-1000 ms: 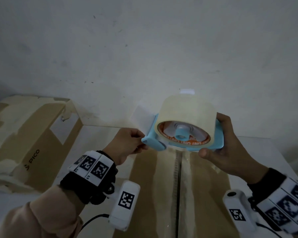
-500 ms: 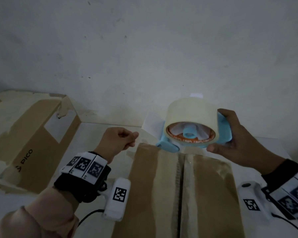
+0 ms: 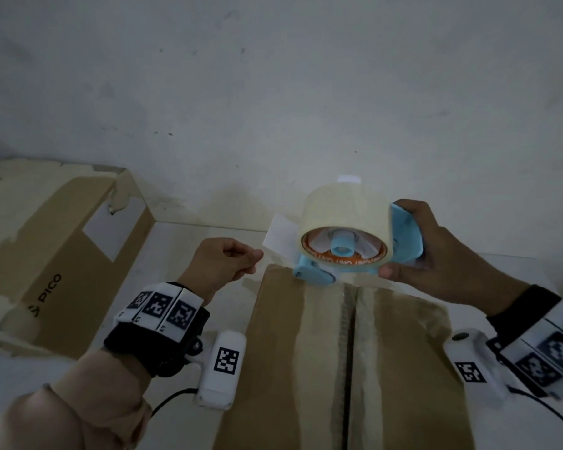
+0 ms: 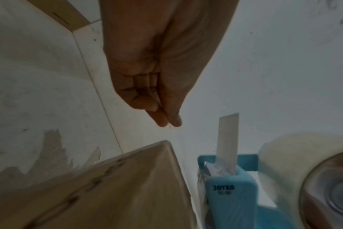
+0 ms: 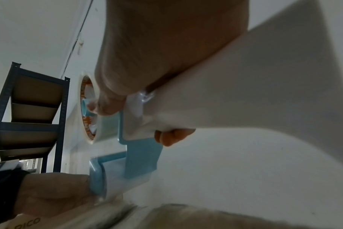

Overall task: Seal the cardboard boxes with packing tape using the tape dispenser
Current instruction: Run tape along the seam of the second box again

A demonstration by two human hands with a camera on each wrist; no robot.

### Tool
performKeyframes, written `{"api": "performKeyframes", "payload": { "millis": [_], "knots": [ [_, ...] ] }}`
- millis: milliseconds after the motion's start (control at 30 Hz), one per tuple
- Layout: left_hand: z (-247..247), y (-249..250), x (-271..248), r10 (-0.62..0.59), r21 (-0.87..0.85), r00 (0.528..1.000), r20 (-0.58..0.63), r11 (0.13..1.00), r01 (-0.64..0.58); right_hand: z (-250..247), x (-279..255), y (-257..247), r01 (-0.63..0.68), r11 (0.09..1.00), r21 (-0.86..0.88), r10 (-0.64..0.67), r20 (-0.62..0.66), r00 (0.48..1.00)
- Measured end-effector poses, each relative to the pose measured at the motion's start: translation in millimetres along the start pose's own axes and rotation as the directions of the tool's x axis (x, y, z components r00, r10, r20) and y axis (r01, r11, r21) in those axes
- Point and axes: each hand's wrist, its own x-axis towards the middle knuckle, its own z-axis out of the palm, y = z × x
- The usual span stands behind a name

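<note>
Dispenser lower, seemingly nearer box

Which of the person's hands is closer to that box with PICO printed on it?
Left. The left hand hangs between the PICO box and the tape dispenser; the right hand grips the dispenser farther right.

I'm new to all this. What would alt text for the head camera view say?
A right hand holds a light blue plastic tape dispenser with a cream tape roll at the far end of a brown cardboard box. The left hand, fingers curled, hovers beside it; another brown PICO box sits left.
</note>
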Motion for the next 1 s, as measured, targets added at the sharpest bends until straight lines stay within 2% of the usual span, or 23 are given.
{"api": "performKeyframes", "payload": {
  "millis": [133,233,400,533,600,733,800,867,1000],
  "knots": [
    [1,-7,2,-0.043,-0.011,0.999,0.023,0.999,0.043,5,2,4,-0.023,1.000,-0.008,0.023,0.017,1.000],
    [5,-13,6,-0.113,0.018,0.989,0.098,0.994,0.112,5,2,6,-0.036,0.999,0.034,0.035,0.025,0.999],
    [11,-14,14,-0.217,0.167,0.937,0.275,0.970,0.176,6,0,7,-0.051,0.997,0.050,0.049,0.029,0.998],
    [14,-9,14,-0.291,0.262,0.887,0.359,0.943,0.203,6,1,6,-0.053,0.997,0.053,0.052,0.030,0.998],
    [15,-13,13,-0.346,0.288,0.854,0.390,0.926,0.244,5,1,7,-0.047,0.997,0.058,0.046,0.027,0.999],
    [17,-33,3,-0.541,0.361,0.725,0.425,0.836,0.412,5,1,7,-0.035,0.997,0.065,0.034,0.020,0.999],
    [18,-37,0,-0.583,0.396,0.700,0.413,0.807,0.439,5,0,8,-0.037,0.997,0.067,0.035,0.027,0.999],
    [15,-33,0,-0.588,0.444,0.705,0.398,0.795,0.412,5,2,8,-0.033,0.996,0.077,0.031,0.032,0.999],
    [5,-15,1,-0.490,0.467,0.817,0.304,0.824,0.320,6,2,8,-0.019,0.997,0.070,0.017,0.028,0.999]
  ]
}}
